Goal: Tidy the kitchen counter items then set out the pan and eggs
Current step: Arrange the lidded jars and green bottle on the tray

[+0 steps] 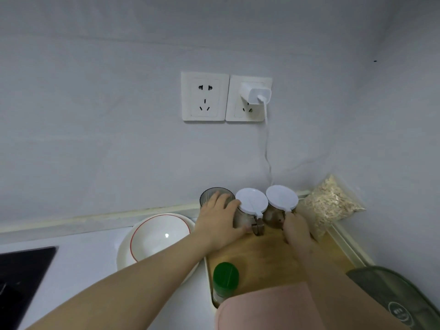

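Two glass seasoning jars with white lids stand side by side at the back of a wooden tray (269, 260). My left hand (220, 222) grips the left jar (251, 203) from its left side. My right hand (297, 231) holds the right jar (281, 198) at its base, fingers curled against the glass. A ribbed grey glass (209, 194) stands just behind my left hand. A green-capped spice bottle (225, 278) stands at the tray's front left. No pan or eggs are in view.
A white bowl with a red rim (159, 234) sits on a white plate left of the tray. A black cooktop (21, 270) lies at far left. A bag of oats (331, 206) leans in the corner. A charger cable (267, 151) hangs from the wall socket. A grey-green lid (392, 296) is at bottom right.
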A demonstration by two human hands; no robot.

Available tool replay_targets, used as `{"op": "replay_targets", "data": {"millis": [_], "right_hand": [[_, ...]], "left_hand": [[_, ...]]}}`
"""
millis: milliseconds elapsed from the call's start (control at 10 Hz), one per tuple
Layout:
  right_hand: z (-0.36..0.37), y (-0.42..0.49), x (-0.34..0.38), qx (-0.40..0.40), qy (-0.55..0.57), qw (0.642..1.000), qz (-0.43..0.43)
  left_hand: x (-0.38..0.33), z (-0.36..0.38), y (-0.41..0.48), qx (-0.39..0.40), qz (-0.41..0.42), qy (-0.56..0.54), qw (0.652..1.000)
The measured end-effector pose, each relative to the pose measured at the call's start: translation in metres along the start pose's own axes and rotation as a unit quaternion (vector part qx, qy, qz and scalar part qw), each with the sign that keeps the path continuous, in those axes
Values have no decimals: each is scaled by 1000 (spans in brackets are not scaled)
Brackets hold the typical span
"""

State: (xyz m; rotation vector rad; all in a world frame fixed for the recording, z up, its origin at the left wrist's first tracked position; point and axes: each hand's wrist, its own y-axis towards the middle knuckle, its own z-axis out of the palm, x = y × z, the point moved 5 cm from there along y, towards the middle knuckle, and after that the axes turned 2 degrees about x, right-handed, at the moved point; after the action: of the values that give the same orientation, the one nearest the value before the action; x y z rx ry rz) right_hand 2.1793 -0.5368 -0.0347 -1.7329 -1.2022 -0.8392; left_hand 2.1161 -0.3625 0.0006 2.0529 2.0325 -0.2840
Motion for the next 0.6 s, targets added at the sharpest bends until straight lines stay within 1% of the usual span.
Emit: {"op": "replay_targets", "data": {"millis": [100,300,400,500,600], "right_hand": [[2,13,-6,7,2,1000,-13],[-22,-29,16,-92,12,996,5],[-20,-62,48,-94,32,994,-45],[-5,-109,83,-54,41,991,-117],[15,-147,103,-7,42,987,-152]], "left_hand": [[1,-3,1,-30,11,-28,999],[2,-24,-15,-67,13,-126,990],[7,-45,-32,-85,-3,-161,983],[15,-80,-67,-124,-24,-177,976],[25,-101,-97,-137,-40,-189,972]]}}
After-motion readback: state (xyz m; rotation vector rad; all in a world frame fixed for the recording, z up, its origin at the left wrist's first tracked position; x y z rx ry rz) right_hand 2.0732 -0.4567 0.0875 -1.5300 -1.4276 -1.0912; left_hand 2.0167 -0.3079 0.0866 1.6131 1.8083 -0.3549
